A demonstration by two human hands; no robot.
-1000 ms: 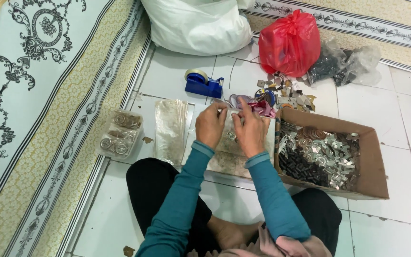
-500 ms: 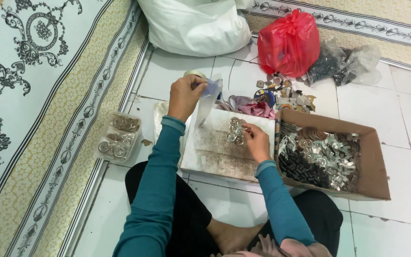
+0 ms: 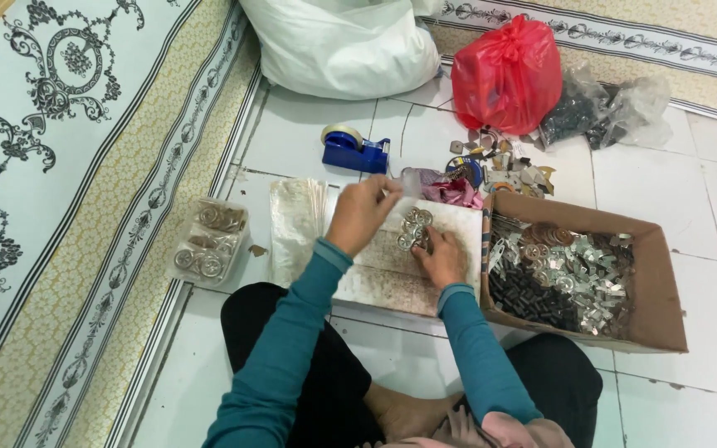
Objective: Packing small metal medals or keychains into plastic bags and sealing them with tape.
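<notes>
A cardboard box (image 3: 661, 290) sits open on the tiled floor and serves as the landmark here: inside it lies a heap of small silvery metal pieces with a band of dark small parts along its near-left inner side. Just left of the box, touching its wall, lies a pale flat board (image 3: 392, 278), and on it rests a small cluster of round silvery metal rings (image 3: 414, 228). The right hand (image 3: 441, 257) lies on the board right beside that cluster, its fingers bent down onto the rings and close together; whether they actually pinch one cannot be told. The left hand (image 3: 361, 214), further left of the box, is raised over the board with fingertips pinched together on a thin clear plastic piece (image 3: 408, 184), whose shape and long axis are too blurred to tell. Left of the board lies a stack of clear plastic bags (image 3: 295, 228), its long axis running away from the person. Well left of the box, a clear plastic tray (image 3: 209, 243) holds more round metal parts. Beyond the box stand a blue tape dispenser (image 3: 354, 149), a knotted red plastic bag (image 3: 506, 75), a large white sack (image 3: 342, 46) and a clear bag of dark parts (image 3: 599, 108).
</notes>
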